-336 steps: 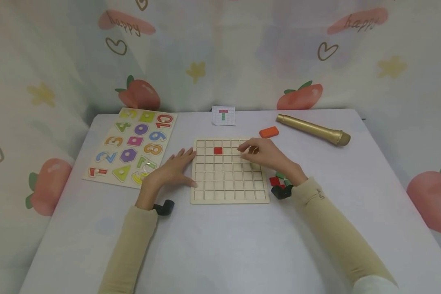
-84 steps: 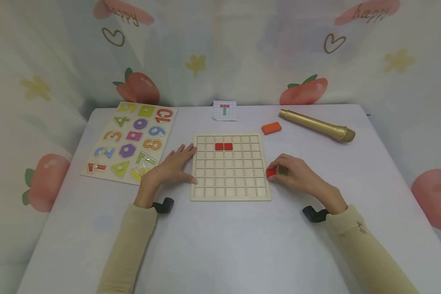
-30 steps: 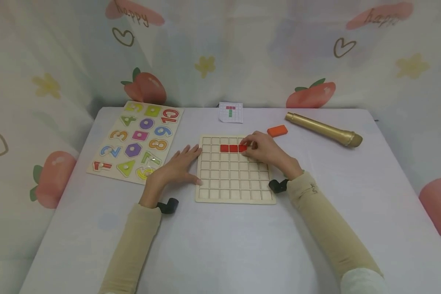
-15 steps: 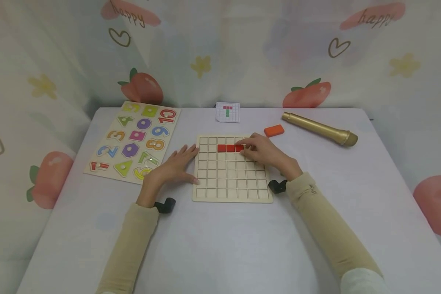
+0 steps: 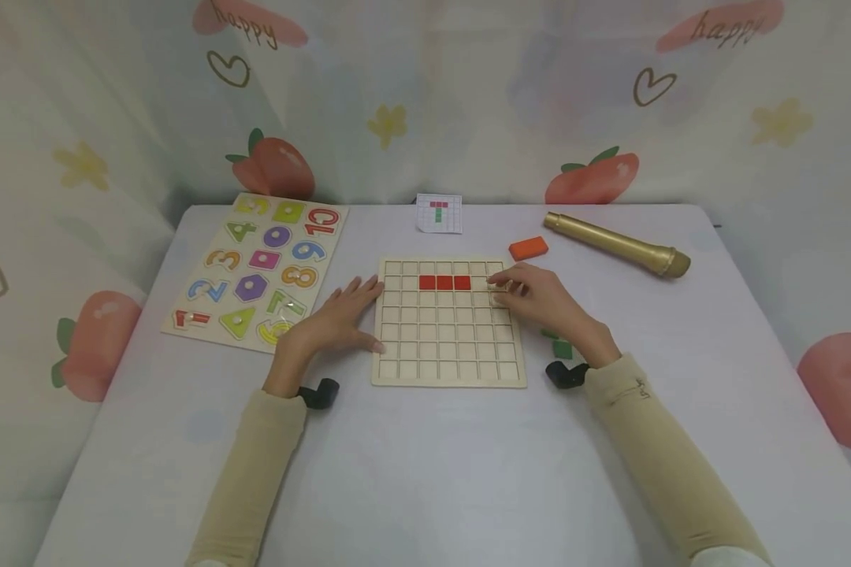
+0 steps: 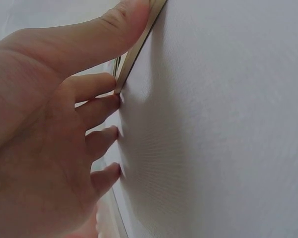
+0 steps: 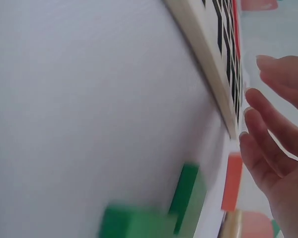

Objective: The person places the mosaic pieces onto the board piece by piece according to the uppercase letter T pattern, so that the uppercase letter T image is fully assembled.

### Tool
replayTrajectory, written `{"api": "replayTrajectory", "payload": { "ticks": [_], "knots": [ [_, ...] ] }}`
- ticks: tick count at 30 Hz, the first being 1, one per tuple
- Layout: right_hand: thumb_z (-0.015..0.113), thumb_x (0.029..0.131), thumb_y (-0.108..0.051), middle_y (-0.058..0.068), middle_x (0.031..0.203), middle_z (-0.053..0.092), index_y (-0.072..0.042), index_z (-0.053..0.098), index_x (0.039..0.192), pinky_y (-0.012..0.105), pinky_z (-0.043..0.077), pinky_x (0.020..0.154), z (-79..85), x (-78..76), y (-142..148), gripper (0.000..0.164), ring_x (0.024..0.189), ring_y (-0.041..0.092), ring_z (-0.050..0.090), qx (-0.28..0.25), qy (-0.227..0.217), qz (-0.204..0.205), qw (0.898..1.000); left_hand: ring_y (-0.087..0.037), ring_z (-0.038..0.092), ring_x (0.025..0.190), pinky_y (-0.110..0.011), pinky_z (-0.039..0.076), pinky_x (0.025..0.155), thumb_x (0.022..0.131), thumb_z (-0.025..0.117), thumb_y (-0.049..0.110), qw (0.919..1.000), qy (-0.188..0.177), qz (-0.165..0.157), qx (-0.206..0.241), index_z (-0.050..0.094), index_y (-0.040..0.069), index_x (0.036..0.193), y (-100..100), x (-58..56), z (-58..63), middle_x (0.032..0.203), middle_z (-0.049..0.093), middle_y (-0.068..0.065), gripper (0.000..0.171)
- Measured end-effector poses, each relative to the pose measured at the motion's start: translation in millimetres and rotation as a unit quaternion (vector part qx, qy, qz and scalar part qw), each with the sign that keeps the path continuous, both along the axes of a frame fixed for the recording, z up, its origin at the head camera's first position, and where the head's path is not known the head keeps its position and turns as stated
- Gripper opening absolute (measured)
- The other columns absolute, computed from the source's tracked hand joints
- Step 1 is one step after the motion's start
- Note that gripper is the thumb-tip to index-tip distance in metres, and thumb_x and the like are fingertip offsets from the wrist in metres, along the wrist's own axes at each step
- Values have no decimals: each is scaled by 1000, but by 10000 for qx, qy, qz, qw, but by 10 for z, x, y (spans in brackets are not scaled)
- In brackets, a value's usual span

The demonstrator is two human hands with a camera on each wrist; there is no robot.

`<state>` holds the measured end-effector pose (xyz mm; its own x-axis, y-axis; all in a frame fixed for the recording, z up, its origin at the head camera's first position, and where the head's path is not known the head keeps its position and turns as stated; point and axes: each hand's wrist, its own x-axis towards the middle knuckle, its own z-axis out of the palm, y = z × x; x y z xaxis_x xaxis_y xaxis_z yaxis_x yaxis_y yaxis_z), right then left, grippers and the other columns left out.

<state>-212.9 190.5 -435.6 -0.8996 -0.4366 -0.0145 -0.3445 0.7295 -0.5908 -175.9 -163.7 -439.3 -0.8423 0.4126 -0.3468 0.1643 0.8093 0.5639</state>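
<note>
A wooden grid board (image 5: 447,354) lies on the table, with three red square tiles (image 5: 444,283) side by side in its second row from the back. My left hand (image 5: 333,323) rests along the board's left edge; the left wrist view shows the thumb (image 6: 124,25) on the rim and the fingers spread. Above the board's right edge hovers my right hand (image 5: 542,299), its fingers loosely bent and holding nothing. Beside the board, partly hidden under the right wrist, are green tiles (image 5: 562,349), seen blurred and close as green blocks (image 7: 186,198) in the right wrist view.
A card (image 5: 439,214) with a red and green T pattern lies at the back. An orange block (image 5: 528,249) and a gold microphone (image 5: 617,245) are at the back right. On the left lies a number and shape puzzle board (image 5: 255,272).
A third red tile now sits in the row. My right hand has let go of it and moved right, off the tiles, uncovering green ones. The left hand stays at the board's edge.
</note>
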Motion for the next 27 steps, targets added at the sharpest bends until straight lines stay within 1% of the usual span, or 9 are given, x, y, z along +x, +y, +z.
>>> {"api": "replayTrajectory", "payload": {
  "ticks": [2, 9, 11, 14, 18, 21, 24, 27],
  "knots": [
    [69, 96, -12, 12, 115, 70, -6, 72, 126, 40, 53, 85, 3, 62, 82, 30, 98, 27, 60, 63, 23, -74, 10000, -32, -4, 161, -50, -3, 132, 84, 85, 34, 10000, -6, -23, -21, 18, 11, 166, -1, -5, 6, 175, 7, -8, 108],
    [75, 93, -11, 12, 112, 70, -4, 72, 123, 40, 53, 82, 8, 243, 367, 31, 97, 27, 61, 78, 221, -99, 9997, -32, -4, 161, -50, -3, 132, 84, 85, 34, 10000, -11, -47, -57, 17, 11, 166, -9, -15, 21, 174, 6, -9, 109],
    [75, 92, -11, 12, 113, 71, -4, 72, 122, 40, 53, 82, -1, 296, 455, 31, 97, 27, 61, 110, 220, -153, 9996, -32, -4, 161, -50, -3, 132, 84, 85, 34, 10000, -19, -45, -37, 17, 11, 166, -4, -12, 9, 175, 6, -8, 109],
    [77, 92, -14, 13, 115, 71, -4, 72, 123, 43, 53, 84, -4, 363, 572, 33, 98, 28, 61, 112, 168, -187, 9996, -31, -4, 161, -49, -4, 132, 84, 85, 34, 10000, -44, -23, -42, 17, 12, 166, 7, -6, -4, 175, 6, -7, 109],
    [80, 90, -19, 14, 119, 70, -4, 70, 126, 48, 53, 90, -5, 409, 697, 40, 104, 31, 62, 262, -67, -282, 9992, -32, -4, 161, -49, -4, 132, 84, 85, 34, 10000, -37, -26, -42, 18, 10, 166, 17, 14, 17, 174, 7, -8, 108],
    [81, 89, -20, 15, 118, 68, -3, 69, 126, 50, 52, 93, -15, 425, 759, 42, 107, 33, 61, 464, -226, -382, 9979, -32, -4, 161, -49, -3, 132, 84, 85, 33, 10000, -25, -14, -19, 18, 10, 165, 15, 25, 33, 174, 7, -9, 108],
    [82, 88, -19, 16, 115, 66, -2, 70, 123, 51, 52, 94, -26, 446, 798, 41, 107, 33, 60, 570, -293, -459, 9969, -32, -4, 161, -50, -3, 132, 84, 86, 32, 10000, -16, -7, -7, 19, 9, 165, 15, 26, 36, 174, 7, -9, 108],
    [83, 87, -17, 15, 113, 65, -2, 71, 119, 49, 52, 94, -37, 464, 816, 37, 104, 32, 60, 543, -300, -487, 9969, -33, -3, 161, -51, -3, 132, 84, 86, 33, 10000, 17, -30, -17, 19, 9, 165, 21, 20, 31, 174, 8, -10, 108]
  ]
}}
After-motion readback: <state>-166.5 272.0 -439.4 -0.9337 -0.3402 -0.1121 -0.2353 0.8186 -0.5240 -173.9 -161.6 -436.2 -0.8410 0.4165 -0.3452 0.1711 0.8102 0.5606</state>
